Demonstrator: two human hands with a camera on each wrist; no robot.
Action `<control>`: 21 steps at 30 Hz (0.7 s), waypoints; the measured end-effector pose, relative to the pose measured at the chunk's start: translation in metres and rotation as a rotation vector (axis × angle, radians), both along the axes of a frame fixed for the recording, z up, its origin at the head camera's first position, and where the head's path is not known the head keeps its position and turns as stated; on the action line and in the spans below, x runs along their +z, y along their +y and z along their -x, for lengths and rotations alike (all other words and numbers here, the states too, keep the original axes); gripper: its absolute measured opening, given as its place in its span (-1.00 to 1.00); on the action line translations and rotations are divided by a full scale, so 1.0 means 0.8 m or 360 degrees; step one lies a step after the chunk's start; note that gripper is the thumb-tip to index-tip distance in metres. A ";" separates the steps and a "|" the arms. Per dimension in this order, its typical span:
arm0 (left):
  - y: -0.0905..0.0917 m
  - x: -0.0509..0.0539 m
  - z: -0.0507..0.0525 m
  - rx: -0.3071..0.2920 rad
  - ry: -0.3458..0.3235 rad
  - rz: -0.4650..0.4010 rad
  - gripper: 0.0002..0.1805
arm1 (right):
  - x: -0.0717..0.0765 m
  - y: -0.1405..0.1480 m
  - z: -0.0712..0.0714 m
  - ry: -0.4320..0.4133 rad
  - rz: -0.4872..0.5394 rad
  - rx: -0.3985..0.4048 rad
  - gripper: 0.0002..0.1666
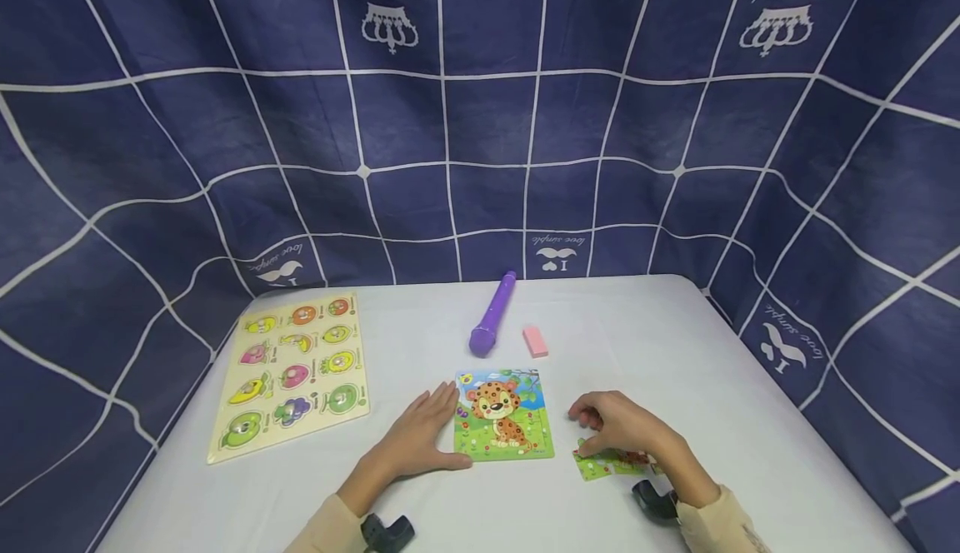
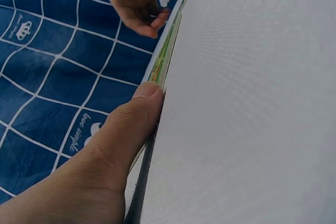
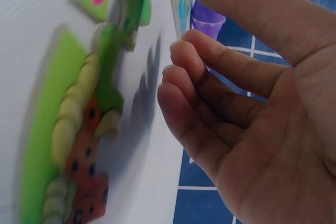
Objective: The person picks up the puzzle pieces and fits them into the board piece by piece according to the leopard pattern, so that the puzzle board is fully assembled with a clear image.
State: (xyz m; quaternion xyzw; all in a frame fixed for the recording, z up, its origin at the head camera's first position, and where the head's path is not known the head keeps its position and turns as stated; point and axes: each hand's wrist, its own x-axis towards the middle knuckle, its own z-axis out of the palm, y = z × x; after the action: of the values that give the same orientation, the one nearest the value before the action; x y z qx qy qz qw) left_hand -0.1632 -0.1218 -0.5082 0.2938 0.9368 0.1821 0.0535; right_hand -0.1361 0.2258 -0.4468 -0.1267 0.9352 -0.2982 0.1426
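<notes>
A square jigsaw puzzle with a spotted leopard cub picture [image 1: 504, 415] lies on the white table. My left hand [image 1: 415, 436] rests flat at its left side, fingers extended and thumb along the lower left corner; in the left wrist view the thumb [image 2: 126, 124] touches the puzzle's edge. To the right, my right hand [image 1: 617, 421] hovers over several loose puzzle pieces [image 1: 595, 466], partly hiding them. Seen from the right wrist, its fingers [image 3: 202, 90] are loosely bent with nothing between them, apart from the green and spotted orange pieces [image 3: 84, 145].
At the left lies a wooden fruit peg board [image 1: 292, 374]. Behind the leopard puzzle are a purple toy microphone [image 1: 493, 316] and a pink block [image 1: 535, 341]. A dark blue gridded curtain [image 1: 480, 120] hangs around the table [image 1: 615, 320].
</notes>
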 end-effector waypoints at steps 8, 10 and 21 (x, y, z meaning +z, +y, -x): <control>0.000 -0.001 0.001 0.0006 -0.0002 0.0019 0.33 | -0.008 0.011 -0.011 -0.0044 -0.0020 0.0045 -0.39; 0.000 -0.002 0.001 0.0008 -0.0004 0.0025 0.33 | -0.010 0.014 -0.014 -0.0065 -0.0008 0.0055 -0.37; 0.000 0.000 -0.001 0.0005 -0.0004 0.0003 0.31 | -0.011 0.020 -0.026 -0.0048 -0.0060 0.0095 -0.25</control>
State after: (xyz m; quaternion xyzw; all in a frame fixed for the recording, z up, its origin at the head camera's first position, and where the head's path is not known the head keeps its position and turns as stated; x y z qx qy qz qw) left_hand -0.1625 -0.1217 -0.5081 0.2922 0.9374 0.1817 0.0547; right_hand -0.1152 0.2418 -0.4555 -0.1474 0.9342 -0.2781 0.1679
